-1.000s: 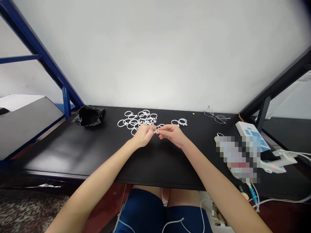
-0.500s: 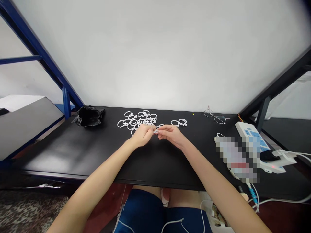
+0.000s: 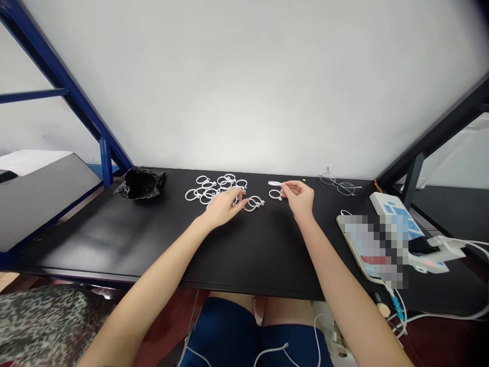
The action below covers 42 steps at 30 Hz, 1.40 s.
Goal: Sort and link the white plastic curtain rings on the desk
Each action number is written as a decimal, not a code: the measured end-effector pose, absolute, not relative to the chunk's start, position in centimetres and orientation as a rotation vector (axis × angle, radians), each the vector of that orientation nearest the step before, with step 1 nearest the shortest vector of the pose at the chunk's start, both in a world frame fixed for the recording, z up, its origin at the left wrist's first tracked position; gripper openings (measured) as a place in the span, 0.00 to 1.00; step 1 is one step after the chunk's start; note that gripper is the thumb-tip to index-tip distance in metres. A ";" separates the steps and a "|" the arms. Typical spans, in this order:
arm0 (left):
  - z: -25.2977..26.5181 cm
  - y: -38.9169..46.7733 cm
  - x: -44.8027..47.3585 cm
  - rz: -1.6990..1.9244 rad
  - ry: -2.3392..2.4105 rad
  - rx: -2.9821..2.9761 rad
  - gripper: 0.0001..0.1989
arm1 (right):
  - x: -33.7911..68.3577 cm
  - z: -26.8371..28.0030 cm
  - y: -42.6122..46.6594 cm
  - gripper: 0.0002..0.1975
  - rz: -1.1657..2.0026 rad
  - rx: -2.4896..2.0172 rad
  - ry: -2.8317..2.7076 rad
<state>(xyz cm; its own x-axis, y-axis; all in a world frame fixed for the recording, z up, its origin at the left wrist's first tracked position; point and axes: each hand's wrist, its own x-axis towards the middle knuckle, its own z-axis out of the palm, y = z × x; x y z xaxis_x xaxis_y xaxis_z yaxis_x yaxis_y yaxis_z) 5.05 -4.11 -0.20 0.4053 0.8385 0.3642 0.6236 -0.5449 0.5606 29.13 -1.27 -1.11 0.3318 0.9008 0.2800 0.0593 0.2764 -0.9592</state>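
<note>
My right hand (image 3: 300, 198) pinches a white curtain ring (image 3: 274, 183) between thumb and fingertips, held nearly edge-on above the black table. Just below it a single curtain ring (image 3: 275, 194) lies flat. My left hand (image 3: 225, 205) reaches over the right side of a loose pile of white curtain rings (image 3: 210, 193), thumb and fingers apart, nothing visible between them. Part of the pile is hidden under this hand. Between my hands, a small group of overlapping curtain rings (image 3: 253, 203) rests on the table, each ring with a small eyelet.
An open black plastic bag (image 3: 140, 184) stands at the back left of the black table (image 3: 244, 255). Eyeglasses (image 3: 340, 184) lie at the back right. A phone (image 3: 367, 255), a white power strip (image 3: 399, 214) and cables occupy the right side. A pale wall rises behind.
My right hand has moved right, away from my left hand, and lifted a ring from beside the single one. My left hand's fingers have parted, uncovering the rings between my hands.
</note>
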 end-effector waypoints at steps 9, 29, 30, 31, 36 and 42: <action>-2.1 -3.5 5.5 0.819 1.164 2.449 0.08 | 30.2 -2.6 -0.8 0.09 0.427 -1.495 -1.262; -2.0 -4.0 6.3 0.769 1.115 2.353 0.05 | 27.5 -1.5 -2.0 0.15 0.983 -1.220 -1.373; -1.9 -4.1 6.3 0.800 1.098 2.313 0.05 | 27.1 -1.4 -2.2 0.16 1.046 -1.189 -1.398; -1.8 -4.1 6.4 0.833 1.081 2.267 0.04 | 26.7 -1.4 -2.4 0.17 1.093 -1.165 -1.424; -1.7 -3.9 6.3 0.903 1.028 2.006 0.08 | 26.0 -1.2 -3.1 0.18 1.205 -1.114 -1.439; -1.5 -3.8 6.3 1.001 1.074 1.860 0.13 | 26.1 -0.9 -3.1 0.16 1.229 -1.071 -1.324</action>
<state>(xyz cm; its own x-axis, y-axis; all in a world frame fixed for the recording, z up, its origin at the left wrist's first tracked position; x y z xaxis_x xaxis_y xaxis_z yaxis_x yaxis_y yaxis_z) 6.31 -3.78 -1.51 0.3410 0.9055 0.2527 0.3160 -0.3636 0.8763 26.13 -3.06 -0.87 -0.1134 0.9890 0.0951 -0.0216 0.0932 -0.9954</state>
